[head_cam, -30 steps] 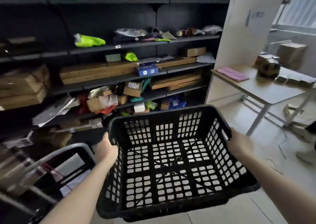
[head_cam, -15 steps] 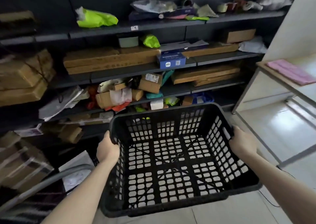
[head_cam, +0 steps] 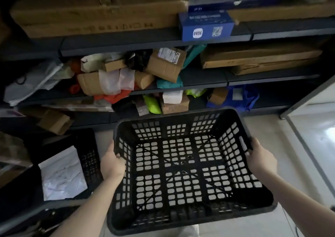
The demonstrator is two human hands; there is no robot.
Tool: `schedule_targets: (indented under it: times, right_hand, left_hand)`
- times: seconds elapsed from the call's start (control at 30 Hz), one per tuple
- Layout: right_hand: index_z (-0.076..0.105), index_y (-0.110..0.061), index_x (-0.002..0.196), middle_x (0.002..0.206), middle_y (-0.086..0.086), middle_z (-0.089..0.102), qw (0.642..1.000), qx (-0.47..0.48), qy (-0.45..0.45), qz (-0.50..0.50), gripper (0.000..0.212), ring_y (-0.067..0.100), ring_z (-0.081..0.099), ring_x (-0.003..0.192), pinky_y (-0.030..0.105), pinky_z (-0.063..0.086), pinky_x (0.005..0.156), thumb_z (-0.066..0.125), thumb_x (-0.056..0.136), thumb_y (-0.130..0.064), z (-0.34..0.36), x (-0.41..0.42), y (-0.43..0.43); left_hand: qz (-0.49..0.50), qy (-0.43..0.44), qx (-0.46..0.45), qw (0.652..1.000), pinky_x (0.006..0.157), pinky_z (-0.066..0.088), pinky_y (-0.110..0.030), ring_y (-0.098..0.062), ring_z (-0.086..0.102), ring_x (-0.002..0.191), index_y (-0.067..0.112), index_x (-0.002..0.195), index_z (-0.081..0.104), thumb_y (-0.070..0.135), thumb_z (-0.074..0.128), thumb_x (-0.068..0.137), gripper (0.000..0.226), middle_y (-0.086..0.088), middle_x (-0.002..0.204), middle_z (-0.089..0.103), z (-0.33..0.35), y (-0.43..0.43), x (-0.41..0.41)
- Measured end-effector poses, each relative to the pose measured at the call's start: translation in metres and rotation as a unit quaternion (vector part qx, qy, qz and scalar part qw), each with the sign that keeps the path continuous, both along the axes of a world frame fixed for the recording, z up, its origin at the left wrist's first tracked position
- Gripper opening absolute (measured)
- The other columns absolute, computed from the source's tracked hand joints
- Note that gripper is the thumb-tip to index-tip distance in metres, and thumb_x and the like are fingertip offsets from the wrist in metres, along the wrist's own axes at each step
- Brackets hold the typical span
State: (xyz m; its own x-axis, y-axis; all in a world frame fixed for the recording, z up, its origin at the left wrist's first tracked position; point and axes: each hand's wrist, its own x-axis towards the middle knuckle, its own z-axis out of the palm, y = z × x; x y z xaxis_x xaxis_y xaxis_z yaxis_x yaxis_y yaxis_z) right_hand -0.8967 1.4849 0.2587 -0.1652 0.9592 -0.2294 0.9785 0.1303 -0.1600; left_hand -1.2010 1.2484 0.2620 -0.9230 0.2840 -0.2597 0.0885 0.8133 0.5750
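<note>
The black perforated basket point(head_cam: 183, 166) was held between both hands above the floor. The left hand point(head_cam: 112, 164) gripped its left rim — the right hand point(head_cam: 261, 161) gripped the right rim.

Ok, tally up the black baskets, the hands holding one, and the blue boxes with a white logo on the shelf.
Black baskets: 2, the held basket and the left basket.
Hands: 2, left hand and right hand, both gripping the held basket.
Blue logo box: 1.
Total: 5.

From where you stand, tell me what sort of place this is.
Probably a parcel storeroom: dark shelves crammed with cardboard boxes and plastic mailer bags, while the left hand and right hand hold an empty black basket.
</note>
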Motion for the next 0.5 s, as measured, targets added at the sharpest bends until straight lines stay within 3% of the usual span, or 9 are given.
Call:
schedule_targets:
  times: [0.1, 0.17, 0.23, 0.3, 0.4, 0.5]
  right_hand:
    - [0.036, -0.015, 0.139, 0.099, 0.021, 0.069, 1.000, -0.013, -0.015, 0.008, 0.056, 0.037, 0.065, 0.088, 0.033, 0.039, 0.062, 0.049, 0.086, -0.003, -0.064, -0.015, 0.030]
    - [0.036, -0.014, 0.139, 0.101, 0.021, 0.069, 1.000, -0.023, -0.015, 0.009, 0.056, 0.038, 0.065, 0.089, 0.033, 0.038, 0.063, 0.049, 0.086, -0.002, -0.109, -0.025, 0.046]
    - [0.038, -0.014, 0.137, 0.098, 0.022, 0.069, 0.999, -0.032, -0.008, 0.003, 0.054, 0.039, 0.065, 0.086, 0.033, 0.040, 0.064, 0.050, 0.086, -0.001, -0.155, -0.033, 0.059]
    - [0.039, -0.015, 0.136, 0.094, 0.021, 0.070, 0.999, -0.040, -0.005, -0.001, 0.054, 0.039, 0.065, 0.083, 0.032, 0.041, 0.062, 0.049, 0.085, -0.001, -0.200, -0.041, 0.070]
    - [0.039, -0.015, 0.135, 0.094, 0.023, 0.069, 0.999, -0.047, 0.000, -0.001, 0.052, 0.040, 0.065, 0.083, 0.034, 0.042, 0.063, 0.047, 0.085, -0.001, -0.265, -0.056, 0.085]
    - [0.039, -0.014, 0.135, 0.095, 0.025, 0.069, 0.999, -0.048, -0.004, 0.001, 0.052, 0.042, 0.064, 0.087, 0.035, 0.040, 0.064, 0.046, 0.085, 0.001, -0.323, -0.069, 0.100]
  left_hand:
    - [0.013, -0.012, -0.010, 1.000, 0.075, 0.047, -0.033, -0.027, 0.060, 0.081, 0.017, 0.148, 0.034, -0.004, 0.046, 0.092, 0.060, -0.021, 0.117, 0.066, -0.061, 0.028, -0.012]
    - [0.014, -0.014, -0.022, 1.000, 0.062, 0.045, -0.018, -0.023, 0.060, 0.070, 0.016, 0.148, 0.033, -0.005, 0.045, 0.093, 0.060, -0.021, 0.115, 0.066, -0.103, 0.043, -0.021]
    - [0.010, -0.014, -0.028, 0.999, 0.044, 0.042, -0.007, -0.004, 0.042, 0.054, 0.017, 0.148, 0.034, -0.005, 0.044, 0.093, 0.060, -0.019, 0.122, 0.064, -0.148, 0.056, -0.031]
    - [0.008, -0.015, -0.031, 0.999, 0.044, 0.035, 0.005, 0.001, 0.034, 0.052, 0.018, 0.148, 0.034, -0.005, 0.043, 0.093, 0.060, -0.016, 0.126, 0.062, -0.192, 0.069, -0.042]
    - [0.012, -0.018, -0.041, 0.999, 0.039, 0.032, 0.005, 0.001, 0.032, 0.051, 0.023, 0.148, 0.032, -0.002, 0.041, 0.095, 0.060, -0.008, 0.101, 0.069, -0.254, 0.085, -0.059]
    - [0.012, -0.012, -0.044, 0.999, 0.039, 0.040, -0.002, -0.007, 0.047, 0.055, 0.024, 0.149, 0.030, -0.001, 0.041, 0.095, 0.061, -0.015, 0.118, 0.065, -0.308, 0.103, -0.072]
